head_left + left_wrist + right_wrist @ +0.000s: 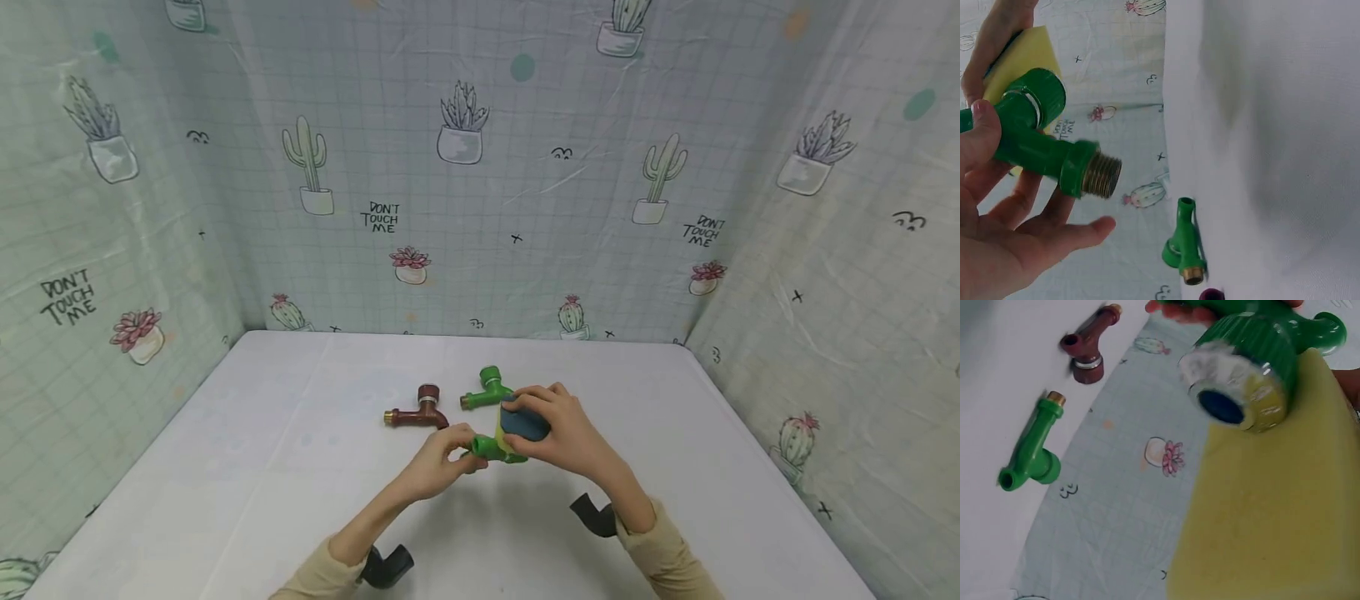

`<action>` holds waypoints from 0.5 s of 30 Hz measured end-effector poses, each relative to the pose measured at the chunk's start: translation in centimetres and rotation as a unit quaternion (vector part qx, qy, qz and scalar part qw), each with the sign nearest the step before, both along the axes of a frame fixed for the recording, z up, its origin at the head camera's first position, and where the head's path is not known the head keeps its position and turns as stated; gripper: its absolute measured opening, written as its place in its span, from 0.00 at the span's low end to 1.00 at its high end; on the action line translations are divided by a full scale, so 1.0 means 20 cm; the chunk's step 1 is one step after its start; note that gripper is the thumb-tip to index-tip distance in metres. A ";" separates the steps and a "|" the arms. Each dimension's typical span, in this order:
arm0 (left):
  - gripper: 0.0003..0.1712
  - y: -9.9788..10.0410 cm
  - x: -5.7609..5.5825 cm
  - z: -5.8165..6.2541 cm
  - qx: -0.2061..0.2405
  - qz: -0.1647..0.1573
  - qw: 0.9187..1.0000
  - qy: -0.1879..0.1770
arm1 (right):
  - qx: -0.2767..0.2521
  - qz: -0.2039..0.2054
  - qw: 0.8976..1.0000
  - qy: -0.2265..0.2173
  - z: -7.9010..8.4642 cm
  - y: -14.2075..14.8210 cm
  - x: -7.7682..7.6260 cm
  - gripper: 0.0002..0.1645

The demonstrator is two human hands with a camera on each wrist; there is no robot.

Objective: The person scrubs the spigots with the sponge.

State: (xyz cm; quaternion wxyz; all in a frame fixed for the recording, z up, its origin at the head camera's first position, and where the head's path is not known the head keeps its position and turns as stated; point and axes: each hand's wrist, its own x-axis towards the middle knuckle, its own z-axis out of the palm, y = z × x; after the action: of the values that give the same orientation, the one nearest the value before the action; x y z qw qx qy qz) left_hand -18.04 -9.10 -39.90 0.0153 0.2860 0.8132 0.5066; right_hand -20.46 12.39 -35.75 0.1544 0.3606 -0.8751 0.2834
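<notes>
My left hand (442, 462) holds a green plastic tap (1038, 150) by its body, its brass threaded end (1102, 176) pointing away from the palm. In my right hand (564, 429) is a sponge (525, 423), yellow on one side and dark blue on the other, gripped between thumb and fingers. The yellow face (1266, 512) lies right at the tap's round ribbed knob (1247, 356) in the right wrist view. The knob's end has a whitish rim and a blue centre. Both hands are raised over the white table (322, 500).
Behind the hands, a second green tap (491, 390) lies on the table. A brown tap (422, 415) lies to its left, partly behind the left hand. A black curved piece shows beside each wrist. Patterned cloth walls (465, 225) stand at the back and sides.
</notes>
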 end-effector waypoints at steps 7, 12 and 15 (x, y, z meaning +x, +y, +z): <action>0.15 0.01 0.01 -0.01 0.060 0.009 0.994 -0.091 | -0.012 0.029 0.998 -0.054 -0.02 -0.02 -0.04 0.18; 0.19 0.03 0.04 0.00 0.124 0.057 0.982 -0.131 | -0.033 0.046 0.997 -0.061 -0.04 -0.03 -0.03 0.16; 0.20 0.03 0.05 0.00 0.121 0.063 0.981 -0.139 | -0.035 0.045 0.996 -0.062 -0.05 -0.03 -0.02 0.16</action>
State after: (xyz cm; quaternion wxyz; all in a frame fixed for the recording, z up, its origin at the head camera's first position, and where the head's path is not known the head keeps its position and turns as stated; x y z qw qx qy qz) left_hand -17.13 -8.54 -39.89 0.0617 0.1606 0.7524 0.6358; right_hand -20.87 11.82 -36.79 0.0990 0.3759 -0.8555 0.3422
